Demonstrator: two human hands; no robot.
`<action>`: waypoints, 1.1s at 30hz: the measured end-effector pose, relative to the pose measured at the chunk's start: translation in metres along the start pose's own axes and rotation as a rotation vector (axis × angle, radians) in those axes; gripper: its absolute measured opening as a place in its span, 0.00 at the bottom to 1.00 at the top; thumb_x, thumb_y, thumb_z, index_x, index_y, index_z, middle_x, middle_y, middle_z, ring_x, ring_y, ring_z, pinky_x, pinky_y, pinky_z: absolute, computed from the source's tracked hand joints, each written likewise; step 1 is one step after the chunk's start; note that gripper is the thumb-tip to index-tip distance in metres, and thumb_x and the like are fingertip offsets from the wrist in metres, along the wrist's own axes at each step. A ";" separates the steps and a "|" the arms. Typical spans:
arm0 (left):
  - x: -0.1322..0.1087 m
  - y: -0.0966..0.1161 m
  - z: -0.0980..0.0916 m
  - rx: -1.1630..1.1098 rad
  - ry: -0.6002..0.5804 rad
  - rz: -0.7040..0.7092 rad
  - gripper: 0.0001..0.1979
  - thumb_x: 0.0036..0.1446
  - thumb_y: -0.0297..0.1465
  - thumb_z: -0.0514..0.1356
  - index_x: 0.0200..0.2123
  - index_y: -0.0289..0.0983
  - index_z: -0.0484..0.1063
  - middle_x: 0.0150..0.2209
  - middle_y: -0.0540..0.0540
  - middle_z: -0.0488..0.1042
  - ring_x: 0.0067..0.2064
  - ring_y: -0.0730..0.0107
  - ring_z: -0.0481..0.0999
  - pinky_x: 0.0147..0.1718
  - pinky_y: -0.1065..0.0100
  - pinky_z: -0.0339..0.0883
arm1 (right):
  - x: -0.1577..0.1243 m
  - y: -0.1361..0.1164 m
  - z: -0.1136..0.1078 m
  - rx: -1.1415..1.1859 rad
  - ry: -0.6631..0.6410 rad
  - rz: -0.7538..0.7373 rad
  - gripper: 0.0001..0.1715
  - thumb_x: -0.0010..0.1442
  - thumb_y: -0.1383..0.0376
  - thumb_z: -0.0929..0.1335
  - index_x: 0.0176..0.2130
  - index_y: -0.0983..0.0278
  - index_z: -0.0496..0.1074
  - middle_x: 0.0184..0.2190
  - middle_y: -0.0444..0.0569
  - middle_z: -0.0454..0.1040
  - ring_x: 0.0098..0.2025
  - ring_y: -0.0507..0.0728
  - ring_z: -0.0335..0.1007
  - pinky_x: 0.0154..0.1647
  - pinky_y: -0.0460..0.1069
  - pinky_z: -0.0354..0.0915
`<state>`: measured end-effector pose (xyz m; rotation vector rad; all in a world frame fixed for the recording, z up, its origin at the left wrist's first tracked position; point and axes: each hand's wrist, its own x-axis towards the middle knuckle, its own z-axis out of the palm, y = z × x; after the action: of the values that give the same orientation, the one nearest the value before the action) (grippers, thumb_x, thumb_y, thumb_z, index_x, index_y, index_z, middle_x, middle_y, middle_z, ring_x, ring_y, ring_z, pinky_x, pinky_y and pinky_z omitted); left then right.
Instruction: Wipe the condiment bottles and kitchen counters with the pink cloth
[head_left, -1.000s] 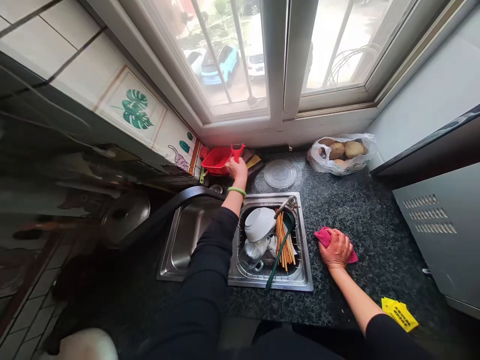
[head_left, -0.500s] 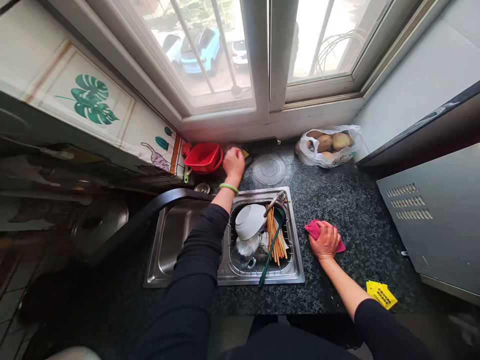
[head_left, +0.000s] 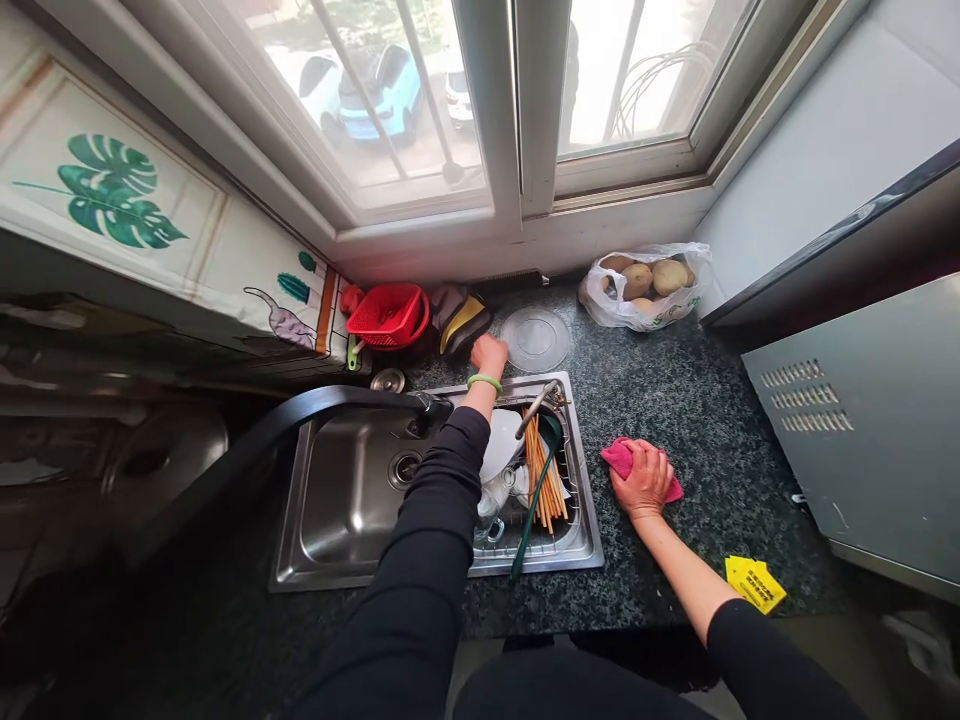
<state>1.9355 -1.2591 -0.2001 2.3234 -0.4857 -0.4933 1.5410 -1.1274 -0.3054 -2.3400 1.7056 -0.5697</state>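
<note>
My left hand (head_left: pixel 489 353), with a green bangle (head_left: pixel 484 383) at the wrist, is curled closed behind the sink. It is beside the left edge of a round clear lid (head_left: pixel 539 338); whether it touches the lid or holds anything is hidden. Just beyond it lies a grey, yellow and black bundle (head_left: pixel 463 320), its kind unclear. My right hand (head_left: pixel 645 482) rests on the countertop (head_left: pixel 675 390) right of the sink, fingers curled over a pink cloth (head_left: pixel 619 458). The cloth's ends stick out on both sides of the hand.
The steel sink (head_left: pixel 337 500) has a wire rack with a white bowl (head_left: pixel 501 440), glassware, chopsticks (head_left: pixel 543 480) and a green ladle (head_left: pixel 536 500). A black faucet (head_left: pixel 330 398) spans its left basin. Red baskets (head_left: pixel 386 315), bagged potatoes (head_left: pixel 645 285) and yellow packets (head_left: pixel 754 583) lie around it.
My left hand has moved back from the grey, yellow and black bundle, toward me and right, uncovering it. My right hand stays on the pink cloth. The view has shifted slightly.
</note>
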 end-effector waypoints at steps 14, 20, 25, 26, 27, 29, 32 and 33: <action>0.027 0.029 -0.119 -0.472 0.500 -0.098 0.16 0.59 0.23 0.55 0.50 0.35 0.72 0.41 0.44 0.79 0.37 0.71 0.80 0.39 0.71 0.73 | -0.003 0.004 0.006 0.033 0.038 -0.020 0.24 0.63 0.55 0.70 0.56 0.61 0.72 0.55 0.57 0.73 0.52 0.67 0.65 0.52 0.58 0.56; 0.046 0.030 -0.154 -0.508 0.717 -0.218 0.13 0.64 0.24 0.55 0.50 0.36 0.72 0.46 0.39 0.79 0.44 0.64 0.82 0.42 0.65 0.75 | -0.002 0.002 0.004 0.033 0.031 -0.005 0.23 0.64 0.55 0.70 0.56 0.61 0.72 0.55 0.57 0.74 0.52 0.67 0.65 0.52 0.58 0.56; 0.040 0.034 -0.147 -0.435 0.821 -0.253 0.15 0.64 0.32 0.64 0.53 0.37 0.71 0.53 0.33 0.77 0.57 0.51 0.79 0.53 0.56 0.73 | -0.003 0.003 0.006 0.015 0.044 -0.019 0.24 0.63 0.56 0.71 0.56 0.61 0.72 0.55 0.57 0.74 0.53 0.67 0.65 0.52 0.58 0.56; 0.034 0.033 -0.144 -0.380 0.844 -0.263 0.17 0.64 0.33 0.65 0.54 0.36 0.71 0.55 0.31 0.76 0.59 0.48 0.77 0.55 0.55 0.72 | -0.003 0.004 0.006 0.018 0.041 -0.019 0.24 0.63 0.56 0.71 0.56 0.61 0.72 0.55 0.57 0.74 0.53 0.67 0.65 0.52 0.58 0.56; 0.028 0.032 -0.141 -0.312 0.866 -0.260 0.18 0.64 0.34 0.66 0.54 0.35 0.71 0.56 0.29 0.75 0.61 0.46 0.75 0.58 0.53 0.70 | -0.003 0.004 0.006 0.024 0.037 -0.016 0.24 0.63 0.56 0.70 0.56 0.61 0.72 0.55 0.57 0.74 0.53 0.67 0.65 0.52 0.58 0.56; 0.011 0.027 -0.130 -0.147 0.868 -0.165 0.20 0.64 0.32 0.65 0.57 0.34 0.70 0.60 0.28 0.71 0.64 0.46 0.72 0.63 0.52 0.66 | -0.003 0.004 0.007 0.040 0.029 -0.011 0.24 0.63 0.56 0.70 0.57 0.61 0.72 0.56 0.58 0.73 0.52 0.67 0.64 0.53 0.58 0.56; -0.010 0.013 -0.104 0.131 0.576 0.211 0.22 0.64 0.28 0.63 0.60 0.38 0.69 0.66 0.31 0.67 0.70 0.49 0.65 0.69 0.52 0.58 | -0.002 0.003 0.006 0.052 0.024 -0.008 0.25 0.63 0.56 0.70 0.57 0.61 0.71 0.56 0.58 0.73 0.52 0.67 0.64 0.53 0.58 0.56; -0.013 0.009 -0.094 0.227 0.422 0.331 0.24 0.63 0.28 0.64 0.61 0.39 0.69 0.68 0.32 0.65 0.73 0.49 0.61 0.71 0.51 0.55 | -0.002 0.003 0.005 0.054 0.021 -0.007 0.24 0.63 0.56 0.70 0.57 0.61 0.71 0.56 0.58 0.73 0.52 0.67 0.64 0.53 0.58 0.57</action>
<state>1.9673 -1.2064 -0.1274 2.4027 -0.7265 0.2183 1.5401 -1.1266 -0.3114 -2.3119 1.6697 -0.6356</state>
